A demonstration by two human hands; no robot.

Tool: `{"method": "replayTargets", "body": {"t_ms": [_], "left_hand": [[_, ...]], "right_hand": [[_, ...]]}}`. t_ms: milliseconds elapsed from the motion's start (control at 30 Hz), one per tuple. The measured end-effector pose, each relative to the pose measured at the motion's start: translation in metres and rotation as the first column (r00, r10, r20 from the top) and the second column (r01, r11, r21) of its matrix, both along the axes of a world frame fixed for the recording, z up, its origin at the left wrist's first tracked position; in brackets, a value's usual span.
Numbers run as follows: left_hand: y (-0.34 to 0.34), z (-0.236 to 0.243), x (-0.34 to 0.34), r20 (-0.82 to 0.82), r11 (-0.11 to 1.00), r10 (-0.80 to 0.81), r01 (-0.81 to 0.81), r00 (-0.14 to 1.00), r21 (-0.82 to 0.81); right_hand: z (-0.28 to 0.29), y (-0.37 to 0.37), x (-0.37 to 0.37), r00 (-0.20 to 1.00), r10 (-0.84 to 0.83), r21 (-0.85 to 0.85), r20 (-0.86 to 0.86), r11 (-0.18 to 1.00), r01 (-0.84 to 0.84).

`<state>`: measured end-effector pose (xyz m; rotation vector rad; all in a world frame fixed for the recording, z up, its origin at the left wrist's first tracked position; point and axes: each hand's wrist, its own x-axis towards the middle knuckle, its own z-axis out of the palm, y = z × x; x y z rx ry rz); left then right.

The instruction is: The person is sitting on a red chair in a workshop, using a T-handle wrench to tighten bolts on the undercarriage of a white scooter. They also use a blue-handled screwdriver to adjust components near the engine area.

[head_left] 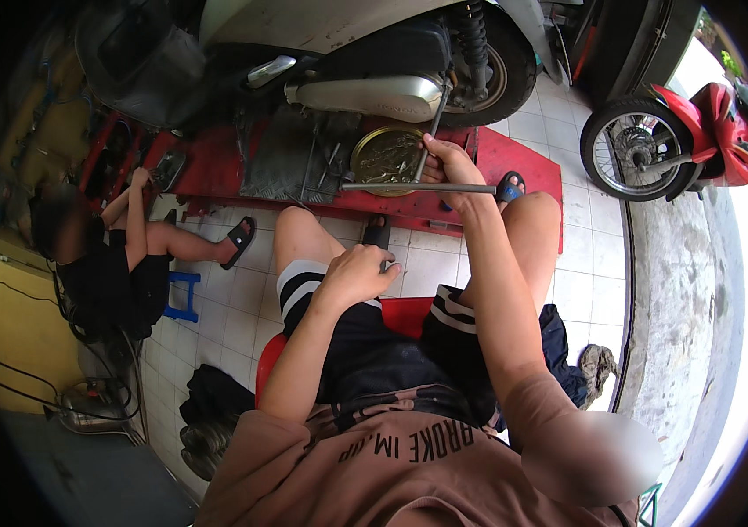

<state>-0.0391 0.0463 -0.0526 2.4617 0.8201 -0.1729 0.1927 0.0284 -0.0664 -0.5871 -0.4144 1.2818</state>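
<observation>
The right hand is gripping a T-handle wrench, shaft pointing far toward the scooter, crossbar lying left-right; the left hand is resting curled on the knee, above the round drain pan.

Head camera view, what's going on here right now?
A person sits on a red stool facing a scooter raised on a red ramp. Their right hand grips a T-shaped metal wrench that reaches up to the scooter's underside, above a round metal pan of dark liquid. Their left hand rests on their left knee. Another person sits to the left, reaching toward the ramp.
</observation>
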Motion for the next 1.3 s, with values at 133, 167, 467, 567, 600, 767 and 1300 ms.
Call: {"method": "replayTargets", "body": {"t_ms": [133,167,467,567,600,767,1300], "left_hand": [[0.041,-0.009,0.001,-0.099,0.987,0.107,-0.094,0.989,0.13],[0.051,-0.014,0.008,-0.005,0.982,0.124,-0.122,0.992,0.144],[0.109,-0.005,0.178,0.461,0.868,0.032,-0.253,0.887,0.427],[0.117,-0.012,0.233,0.499,0.818,-0.03,-0.266,0.866,0.51],[0.119,-0.013,0.248,0.495,0.8,-0.038,-0.27,0.868,0.536],[0.135,-0.024,0.28,0.494,0.734,-0.048,-0.305,0.868,0.607],[0.175,-0.133,0.176,0.258,0.926,0.124,-0.205,0.958,0.318]], "right_hand": [[0.008,-0.006,-0.002,0.999,-0.032,-0.056,-0.016,0.998,0.031],[0.008,-0.005,-0.003,0.998,-0.06,-0.081,-0.01,0.995,0.058],[0.014,-0.033,0.004,0.965,-0.224,-0.175,-0.137,0.964,0.199],[0.006,-0.042,0.02,0.927,-0.29,-0.132,-0.239,0.955,0.265],[0.006,-0.044,0.023,0.906,-0.318,-0.144,-0.28,0.947,0.288],[0.012,-0.049,0.028,0.813,-0.408,-0.185,-0.416,0.913,0.364],[0.01,-0.039,0.021,0.831,-0.366,-0.202,-0.418,0.93,0.308]]}}
